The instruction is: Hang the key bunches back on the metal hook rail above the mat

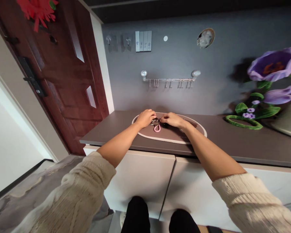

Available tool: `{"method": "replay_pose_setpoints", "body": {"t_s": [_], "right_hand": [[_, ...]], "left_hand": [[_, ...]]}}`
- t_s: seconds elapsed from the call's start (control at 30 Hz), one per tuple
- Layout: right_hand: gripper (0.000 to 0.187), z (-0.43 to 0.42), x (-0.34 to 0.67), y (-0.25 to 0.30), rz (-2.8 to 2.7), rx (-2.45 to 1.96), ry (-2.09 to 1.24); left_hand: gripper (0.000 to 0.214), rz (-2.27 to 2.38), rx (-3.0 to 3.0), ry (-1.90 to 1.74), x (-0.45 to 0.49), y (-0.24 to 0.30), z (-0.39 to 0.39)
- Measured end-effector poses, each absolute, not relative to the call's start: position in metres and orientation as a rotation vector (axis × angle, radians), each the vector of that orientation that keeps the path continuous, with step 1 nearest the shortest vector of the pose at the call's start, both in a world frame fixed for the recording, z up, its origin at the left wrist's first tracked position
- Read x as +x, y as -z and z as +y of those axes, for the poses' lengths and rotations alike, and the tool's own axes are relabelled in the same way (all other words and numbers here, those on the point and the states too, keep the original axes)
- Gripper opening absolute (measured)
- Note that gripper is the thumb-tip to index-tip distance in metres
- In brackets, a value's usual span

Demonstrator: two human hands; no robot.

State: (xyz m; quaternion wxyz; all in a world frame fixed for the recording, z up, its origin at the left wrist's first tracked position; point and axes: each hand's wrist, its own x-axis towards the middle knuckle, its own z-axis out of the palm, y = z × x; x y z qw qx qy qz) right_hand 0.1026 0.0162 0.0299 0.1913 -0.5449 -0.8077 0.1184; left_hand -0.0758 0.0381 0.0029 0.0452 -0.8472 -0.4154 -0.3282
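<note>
My left hand is closed at a bunch of metal keys, low over an oval brown mat with a pale rim. A pink strap loop hangs from the bunch toward me. Close on the right, the fingers of my right hand are pinched together beside the keys. A small black thing shows under those fingers; its kind is unclear. Partly behind my right wrist, a flat dark brown item lies on the mat.
A clear rail with several hooks is fixed to the grey wall above the counter. Purple artificial flowers stand at the right. A dark red door is on the left, and white cabinet doors are below.
</note>
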Motion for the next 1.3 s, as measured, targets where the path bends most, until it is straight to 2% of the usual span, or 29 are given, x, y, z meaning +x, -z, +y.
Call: {"method": "replay_pose_setpoints", "body": {"t_s": [0.33, 0.6, 1.3], "right_hand": [[0.02, 0.02, 0.1, -0.027, -2.223, -1.471, -0.423], [0.013, 0.026, 0.1, -0.022, -2.107, -1.378, -0.571], [0.007, 0.04, 0.098, -0.016, -1.918, -1.052, -0.561]], "left_hand": [[0.019, -1.257, -2.57, 0.996, -0.077, -0.002, 0.042], [0.02, -1.271, -2.563, 0.998, -0.077, -0.004, 0.04], [0.019, -1.263, -2.457, 1.175, -0.078, -0.009, 0.037]]}}
